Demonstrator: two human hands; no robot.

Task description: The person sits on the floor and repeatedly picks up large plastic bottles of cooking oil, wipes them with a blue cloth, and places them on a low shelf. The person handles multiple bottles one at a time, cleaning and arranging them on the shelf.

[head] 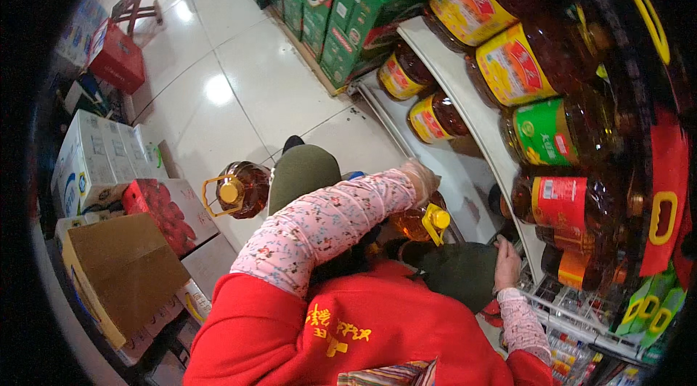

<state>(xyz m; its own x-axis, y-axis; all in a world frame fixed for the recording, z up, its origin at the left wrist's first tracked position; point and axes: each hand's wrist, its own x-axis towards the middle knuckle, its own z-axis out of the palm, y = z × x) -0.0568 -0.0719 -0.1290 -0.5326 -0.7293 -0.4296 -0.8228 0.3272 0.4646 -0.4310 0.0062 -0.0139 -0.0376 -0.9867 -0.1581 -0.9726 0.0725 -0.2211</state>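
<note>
My left hand (423, 182) reaches across to the edge of the lower white metal shelf (460, 192). Something thin and greyish, a glove or a cloth, shows at its fingers; which one I cannot tell. Just below it an oil bottle with a yellow cap (415, 222) stands between my knees. My right hand (507, 266) is beside my right knee (460, 274), close to the upper shelf's edge, its fingertips partly hidden. Another large oil bottle with a gold cap and handle (239, 190) stands on the floor, left of my left knee (305, 171).
Big oil bottles (514, 64) line the upper shelf, and smaller ones (435, 118) stand on the lower shelf. Green beer cartons (348, 21) are stacked ahead. Cardboard boxes (128, 271) and a red box (117, 56) line the left side, with a folding stool (133, 7) beyond.
</note>
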